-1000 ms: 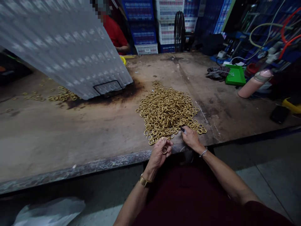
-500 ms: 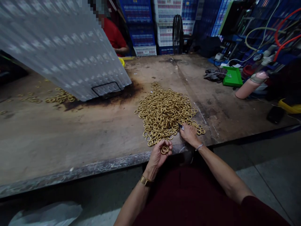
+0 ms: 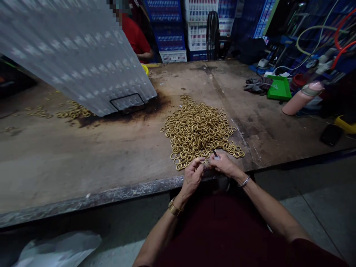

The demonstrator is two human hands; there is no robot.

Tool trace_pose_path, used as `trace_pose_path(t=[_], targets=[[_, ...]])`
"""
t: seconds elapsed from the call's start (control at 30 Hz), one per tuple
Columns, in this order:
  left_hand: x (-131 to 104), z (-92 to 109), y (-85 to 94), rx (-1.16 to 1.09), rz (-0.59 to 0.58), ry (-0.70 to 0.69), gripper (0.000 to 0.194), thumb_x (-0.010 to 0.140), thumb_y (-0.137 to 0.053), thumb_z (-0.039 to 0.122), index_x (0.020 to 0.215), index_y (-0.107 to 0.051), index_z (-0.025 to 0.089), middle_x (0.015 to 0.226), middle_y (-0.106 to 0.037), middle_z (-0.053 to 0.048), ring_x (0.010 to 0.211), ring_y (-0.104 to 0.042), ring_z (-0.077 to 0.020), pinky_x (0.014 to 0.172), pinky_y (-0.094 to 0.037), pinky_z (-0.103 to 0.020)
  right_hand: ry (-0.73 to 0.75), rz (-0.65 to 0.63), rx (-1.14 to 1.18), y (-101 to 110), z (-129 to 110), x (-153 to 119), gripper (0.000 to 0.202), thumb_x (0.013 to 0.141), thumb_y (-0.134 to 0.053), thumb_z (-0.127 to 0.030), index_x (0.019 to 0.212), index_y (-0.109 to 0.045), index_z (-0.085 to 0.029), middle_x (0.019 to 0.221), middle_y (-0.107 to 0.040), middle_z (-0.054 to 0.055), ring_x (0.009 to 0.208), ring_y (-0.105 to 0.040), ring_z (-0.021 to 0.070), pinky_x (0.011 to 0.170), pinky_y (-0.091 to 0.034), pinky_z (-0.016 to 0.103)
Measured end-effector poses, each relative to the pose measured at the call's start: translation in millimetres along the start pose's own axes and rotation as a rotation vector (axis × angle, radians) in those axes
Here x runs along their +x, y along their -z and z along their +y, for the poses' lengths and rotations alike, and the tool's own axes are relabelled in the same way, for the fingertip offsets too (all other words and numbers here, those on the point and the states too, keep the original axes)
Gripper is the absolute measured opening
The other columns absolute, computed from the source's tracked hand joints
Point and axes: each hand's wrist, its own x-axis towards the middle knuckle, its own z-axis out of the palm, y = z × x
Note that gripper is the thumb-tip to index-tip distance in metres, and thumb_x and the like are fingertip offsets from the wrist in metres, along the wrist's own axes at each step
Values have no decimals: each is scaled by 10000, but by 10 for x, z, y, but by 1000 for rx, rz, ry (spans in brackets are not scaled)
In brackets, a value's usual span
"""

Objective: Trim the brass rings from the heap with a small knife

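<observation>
A heap of gold-coloured rings [image 3: 197,126] lies on the wooden worktable close to its front edge. Just in front of the heap, my left hand [image 3: 192,174] is closed, pinching a gold-coloured ring [image 3: 204,161] at its fingertips. Whether more rings are inside the palm is hidden. My right hand [image 3: 224,165] is closed round a small tool with a dark pointed tip [image 3: 214,152], which sticks up between thumb and fingers. Its fingertips meet the left ones at the ring.
A tall ribbed translucent panel stack [image 3: 91,59] leans over the table's left, with loose rings [image 3: 73,110] behind it. A green tray [image 3: 279,88], pink bottle [image 3: 303,98] and dark phone-like object [image 3: 331,134] are at right. Across the table is a person in red [image 3: 135,37].
My right hand has come away from the heap to meet my left. My left hand has turned from palm-up, with rings showing, to a pinch. The view has shifted slightly.
</observation>
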Motion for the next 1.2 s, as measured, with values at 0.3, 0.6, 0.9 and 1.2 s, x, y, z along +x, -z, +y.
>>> trace_pose_path(t=[0.3,0.6,0.9,1.2], targets=[[-9,-4,37,90,-59,-130,168,758,-609,284,865,-678,174,638,-637,-2,595,-530,-122,604,-409,-237,-155,-188,173,-45,41,10,192,613,-586,-293,726,-474,-186,521,-524,-80,350,-286,11,350,-166,147],[-51,116,-19,-7,107,-81,49,674,-691,170,717,-711,183,646,-637,-7,660,-543,-146,629,-406,-222,85,-16,3,-76,104,26,292,710,-586,-457,682,-482,-185,533,-546,-47,400,-349,45,388,-257,174],[-48,6,69,-145,-31,199,267,682,-701,388,777,-610,157,564,-548,34,406,-389,-46,395,-246,-171,146,36,-184,-130,199,121,231,725,-547,-379,622,-513,-174,525,-511,-50,489,-396,73,488,-316,200],[-42,16,53,-356,-58,260,344,622,-761,394,736,-552,146,558,-527,44,411,-393,-29,386,-261,-147,104,107,-155,-115,191,102,137,729,-469,-301,657,-497,-188,540,-514,-47,464,-387,79,479,-318,198]])
